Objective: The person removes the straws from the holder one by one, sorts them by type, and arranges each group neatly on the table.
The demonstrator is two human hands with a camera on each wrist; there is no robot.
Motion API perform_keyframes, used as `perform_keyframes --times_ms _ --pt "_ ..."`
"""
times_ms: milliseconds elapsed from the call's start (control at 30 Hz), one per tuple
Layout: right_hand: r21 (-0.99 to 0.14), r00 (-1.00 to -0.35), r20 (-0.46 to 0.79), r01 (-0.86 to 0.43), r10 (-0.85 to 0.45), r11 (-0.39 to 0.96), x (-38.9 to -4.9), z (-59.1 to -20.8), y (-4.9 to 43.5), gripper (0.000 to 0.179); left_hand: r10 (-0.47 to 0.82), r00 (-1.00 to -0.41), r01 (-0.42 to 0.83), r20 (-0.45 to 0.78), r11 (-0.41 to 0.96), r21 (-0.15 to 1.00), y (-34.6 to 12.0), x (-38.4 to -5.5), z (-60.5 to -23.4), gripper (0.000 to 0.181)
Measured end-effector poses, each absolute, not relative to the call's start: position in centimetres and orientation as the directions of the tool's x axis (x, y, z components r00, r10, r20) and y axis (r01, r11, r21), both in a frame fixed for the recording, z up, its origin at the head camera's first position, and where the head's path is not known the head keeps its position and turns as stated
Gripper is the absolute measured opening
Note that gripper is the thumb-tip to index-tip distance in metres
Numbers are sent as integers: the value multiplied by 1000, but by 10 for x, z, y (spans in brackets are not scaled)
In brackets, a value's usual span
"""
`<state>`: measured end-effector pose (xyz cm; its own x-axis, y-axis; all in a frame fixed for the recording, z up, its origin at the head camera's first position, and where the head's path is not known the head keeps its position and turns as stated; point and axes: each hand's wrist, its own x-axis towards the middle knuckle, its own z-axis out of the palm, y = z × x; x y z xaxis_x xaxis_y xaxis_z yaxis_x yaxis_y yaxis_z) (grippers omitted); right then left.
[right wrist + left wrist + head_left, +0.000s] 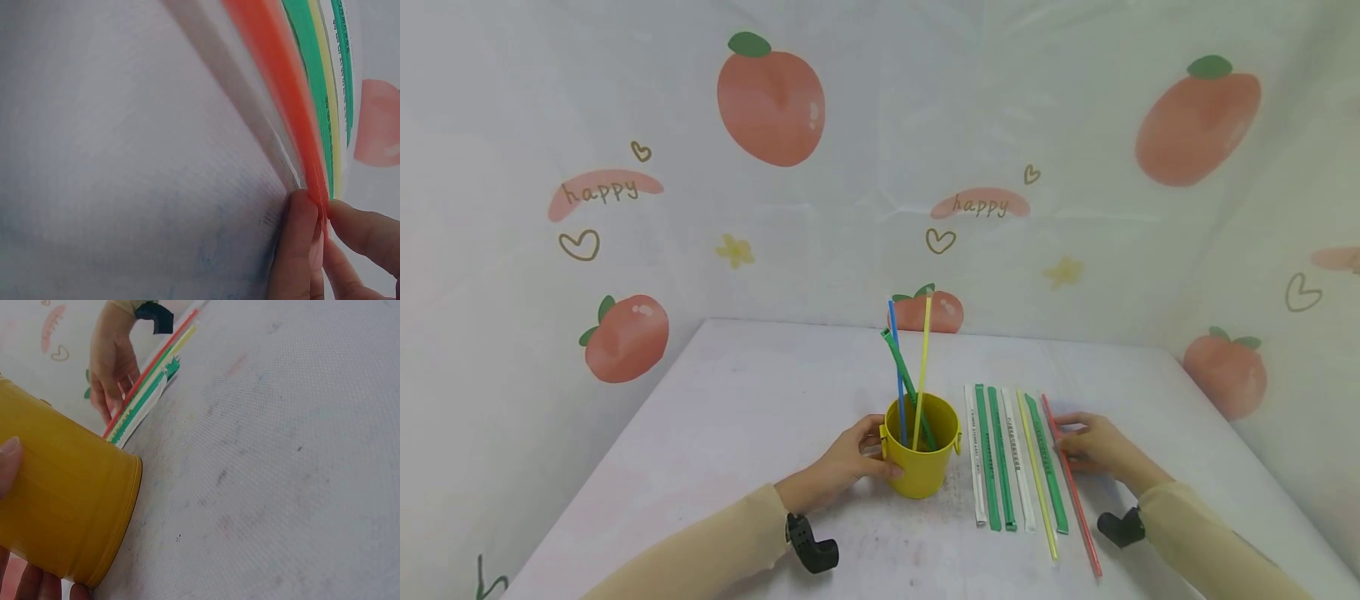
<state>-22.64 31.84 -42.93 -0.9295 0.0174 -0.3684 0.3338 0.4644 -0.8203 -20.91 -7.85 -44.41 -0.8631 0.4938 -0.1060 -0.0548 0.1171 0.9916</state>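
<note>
A small yellow bucket (919,477) stands upright on the table, gripped at its left side by my left hand (844,465), thumb on the front and fingers round the back. Out of it lean a blue straw (895,342), a yellow straw (924,350) and a green-wrapped straw (901,363). My right hand (1101,450) pinches a red straw (1084,525) at the right end of a row of straws. In the right wrist view, fingertips and thumb meet on that red straw (275,69); its near end appears raised off the cloth, with a shadow beside it.
Between the bucket and the red straw lie several straws side by side: a white-wrapped straw (976,467), green-wrapped ones, another white one and a bare yellow straw (1037,475). A white cloth (790,375) covers the table. Behind hangs a fruit-printed curtain (850,208).
</note>
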Motion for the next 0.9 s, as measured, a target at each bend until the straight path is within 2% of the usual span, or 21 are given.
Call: perform_keyframes --times_ms 900 --pt "-787 -921 -386 353 42 505 -230 -430 317 53 473 -874 -65 -112 114 991 -77 -211 -445 67"
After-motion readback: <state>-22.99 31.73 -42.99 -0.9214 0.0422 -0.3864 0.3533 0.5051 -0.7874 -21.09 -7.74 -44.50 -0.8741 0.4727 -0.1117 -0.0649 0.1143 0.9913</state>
